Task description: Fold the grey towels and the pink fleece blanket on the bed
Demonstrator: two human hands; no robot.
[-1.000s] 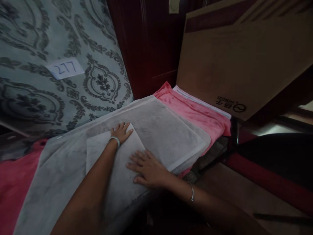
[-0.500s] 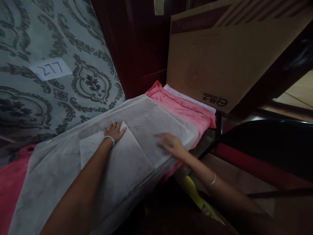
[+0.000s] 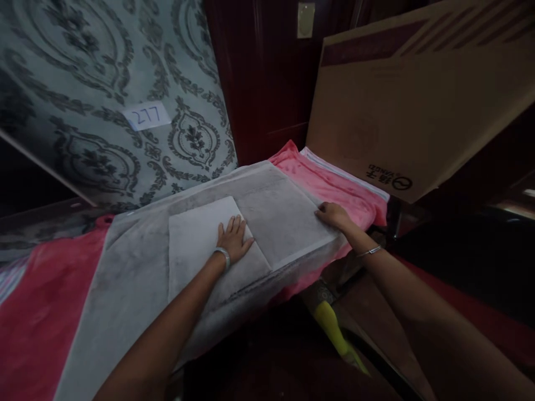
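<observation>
I saw grey cloth (image 3: 134, 284) under both hands, on pink cloth (image 3: 330, 182), long way from near left to far right. Left hand (image 3: 233, 240) lay flat, fingers spread, on folded flap (image 3: 198, 225). Right hand (image 3: 332, 215), nearer right edge, had bent fingers there; couldn't tell if pinching.

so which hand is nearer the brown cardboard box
Right: the right hand touches the grey fabric, short of the cardboard box; the left hand lies flat on the fabric, farther away.
</observation>
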